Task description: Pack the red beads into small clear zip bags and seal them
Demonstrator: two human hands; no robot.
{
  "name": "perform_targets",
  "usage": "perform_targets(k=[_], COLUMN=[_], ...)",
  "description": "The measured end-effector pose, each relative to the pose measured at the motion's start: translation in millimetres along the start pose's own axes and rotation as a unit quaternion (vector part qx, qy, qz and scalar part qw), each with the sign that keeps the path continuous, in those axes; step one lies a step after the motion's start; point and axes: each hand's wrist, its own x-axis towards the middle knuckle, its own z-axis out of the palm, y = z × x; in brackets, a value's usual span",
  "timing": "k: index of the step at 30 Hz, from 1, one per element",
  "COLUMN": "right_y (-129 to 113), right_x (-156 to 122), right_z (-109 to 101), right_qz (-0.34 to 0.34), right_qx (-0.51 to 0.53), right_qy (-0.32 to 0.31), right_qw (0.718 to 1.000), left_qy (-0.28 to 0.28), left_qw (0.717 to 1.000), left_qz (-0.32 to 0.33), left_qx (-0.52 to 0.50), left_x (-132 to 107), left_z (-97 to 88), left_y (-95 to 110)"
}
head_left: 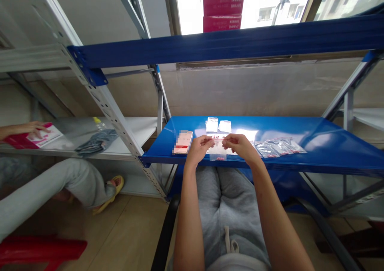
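My left hand (200, 148) and my right hand (238, 145) pinch the upper edge of a small clear plastic bag (218, 152) between thumbs and fingers. Several small red pieces (220, 158) lie at the bottom of this bag, too small to name. Behind my hands, more red pieces (216, 137) rest on a white surface, partly hidden by my fingers. To the right of my right hand lies a row of clear bags (280, 147) with red contents. Two stacks of white-looking bags (212, 124) sit farther back. A phone (183, 142) is beside my left hand.
The blue shelf table (324, 143) has a blue beam (210, 49) across above it and a perforated metal post (111, 107) at its left. Chair armrests (166, 235) flank me. At left, another person's hand (36, 129) holds a red and white box (49, 137).
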Motion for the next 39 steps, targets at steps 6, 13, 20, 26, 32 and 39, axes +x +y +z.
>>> perform_targets(k=[6, 13, 20, 26, 32, 39], right_y=[4.4, 3.7, -6.2, -3.0, 0.1, 8.5], right_x=[0.5, 3.7, -1.1, 0.0, 0.6, 0.2], right_z=[-2.6, -1.3, -2.4, 4.6, 12.6, 5.4], right_qz=[-0.057, -0.082, -0.037, -0.016, -0.032, -0.086], right_qx=[0.000, -0.020, 0.013, 0.033, 0.048, -0.010], right_qy=[0.028, 0.060, -0.035, -0.021, -0.017, 0.025], right_qw=[0.998, 0.995, 0.999, 0.999, 0.998, 0.996], left_qy=[0.023, 0.037, 0.031, 0.046, 0.033, 0.007], left_qw=[0.999, 0.999, 0.997, 0.998, 0.999, 1.000], left_qz=[0.018, 0.021, -0.008, 0.011, 0.026, 0.022], left_qx=[0.014, -0.017, -0.064, -0.039, 0.001, -0.017], left_x=[1.7, -2.4, -7.4, -6.5, -2.8, -0.4], left_z=[4.7, 10.5, 14.5, 16.6, 16.9, 21.6], left_y=[-8.5, -3.7, 0.5, 1.0, -6.6, -3.0])
